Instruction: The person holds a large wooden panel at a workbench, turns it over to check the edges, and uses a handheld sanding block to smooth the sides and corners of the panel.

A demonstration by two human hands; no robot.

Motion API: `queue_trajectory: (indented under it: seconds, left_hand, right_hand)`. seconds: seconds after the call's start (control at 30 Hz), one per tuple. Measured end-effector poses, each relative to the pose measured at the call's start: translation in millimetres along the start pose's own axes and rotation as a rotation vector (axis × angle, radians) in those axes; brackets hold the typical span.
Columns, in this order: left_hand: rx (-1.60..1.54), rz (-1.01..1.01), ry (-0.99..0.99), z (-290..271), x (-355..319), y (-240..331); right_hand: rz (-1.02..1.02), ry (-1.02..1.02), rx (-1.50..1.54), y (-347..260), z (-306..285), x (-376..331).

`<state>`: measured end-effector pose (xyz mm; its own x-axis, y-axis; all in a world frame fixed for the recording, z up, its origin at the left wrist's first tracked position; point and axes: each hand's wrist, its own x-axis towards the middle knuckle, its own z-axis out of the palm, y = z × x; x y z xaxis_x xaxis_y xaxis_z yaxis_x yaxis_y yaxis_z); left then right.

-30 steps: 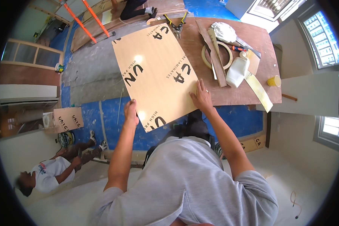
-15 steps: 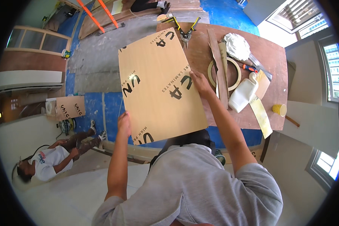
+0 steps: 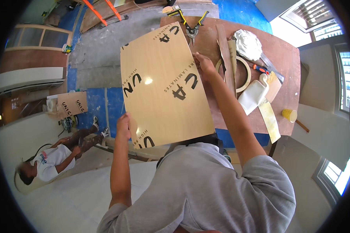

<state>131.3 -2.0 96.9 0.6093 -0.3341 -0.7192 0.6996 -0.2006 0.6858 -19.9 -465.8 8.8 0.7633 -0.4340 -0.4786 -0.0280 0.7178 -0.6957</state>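
A large tan laminate sheet [image 3: 165,85] with dark printed lettering is held up in front of me, partly over a brown wooden table [image 3: 287,62]. My left hand [image 3: 123,126] grips its near left corner. My right hand [image 3: 203,64] holds its far right edge, close to the table's middle. Both sleeves are grey.
On the table lie tin snips [image 3: 190,25], a roll of tape [image 3: 239,73], a white bottle [image 3: 252,95], a white cloth [image 3: 248,44], a screwdriver [image 3: 260,69] and laminate strips [image 3: 269,120]. A yellow cup [image 3: 289,115] sits at the edge. Another person [image 3: 54,159] sits on the floor at left.
The sheet has been lifted and tilted more upright. My right hand has slid farther up its right edge; my left hand stays at the near corner.
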Motion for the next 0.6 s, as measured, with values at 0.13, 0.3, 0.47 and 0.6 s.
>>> queue_trajectory:
  seconds: [0.13,0.3,0.47,0.6]
  left_hand:
    - [0.016,-0.016,0.011,4,-10,6]
    - [0.079,-0.020,-0.071,14,-23,25]
    - [0.159,-0.004,-0.128,30,-46,59]
    - [0.172,0.089,-0.138,50,-67,84]
  right_hand:
    - [0.103,-0.088,0.218,-9,19,-63]
    - [0.030,-0.055,0.070,-16,38,-123]
    - [0.003,-0.064,0.171,-27,39,-137]
    - [0.078,-0.005,0.223,-42,36,-133]
